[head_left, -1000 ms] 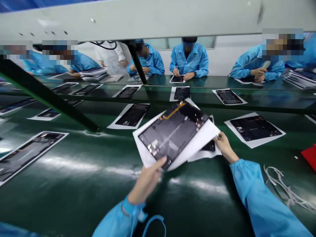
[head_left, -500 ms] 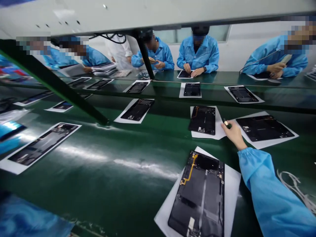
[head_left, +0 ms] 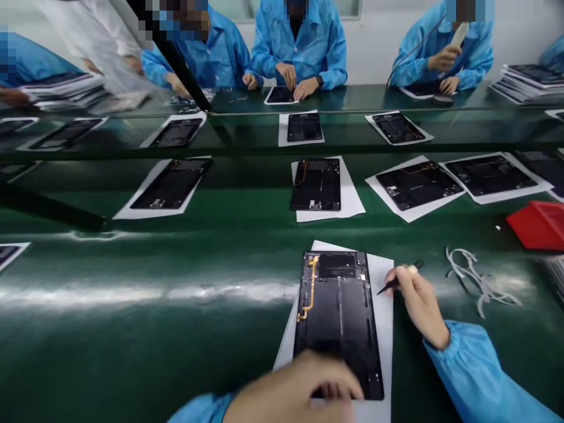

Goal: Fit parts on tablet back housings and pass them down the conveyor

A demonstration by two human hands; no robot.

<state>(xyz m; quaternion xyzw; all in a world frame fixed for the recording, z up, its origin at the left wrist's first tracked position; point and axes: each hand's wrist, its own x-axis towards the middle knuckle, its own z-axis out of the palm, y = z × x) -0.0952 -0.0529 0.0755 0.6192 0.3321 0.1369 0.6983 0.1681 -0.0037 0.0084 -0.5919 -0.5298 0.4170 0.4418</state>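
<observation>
Right in front of me an opened black tablet housing (head_left: 326,329) lies on a white paper sheet (head_left: 382,341), with an orange flex cable (head_left: 314,288) along its upper left side. My right hand (head_left: 416,299), by the sheet's right edge, is closed on thin black pointed tweezers (head_left: 388,286), tip toward the housing. A small pale piece shows at those fingers; I cannot make it out. Over the housing's lower end is my left hand (head_left: 295,388), fingers curved and smeared by motion. Whether it touches the housing or holds anything is unclear.
Further tablet housings on paper, one (head_left: 319,185) straight ahead, line the green belt. Curled white strips (head_left: 478,282) and a red bin (head_left: 540,223) are at right. A dark green post (head_left: 171,53) stands left of centre. Co-workers in blue sit across.
My right hand has drawn back from the farther housings to beside the near one, still with the tweezers. My left hand has come into view. The head view has turned right and down.
</observation>
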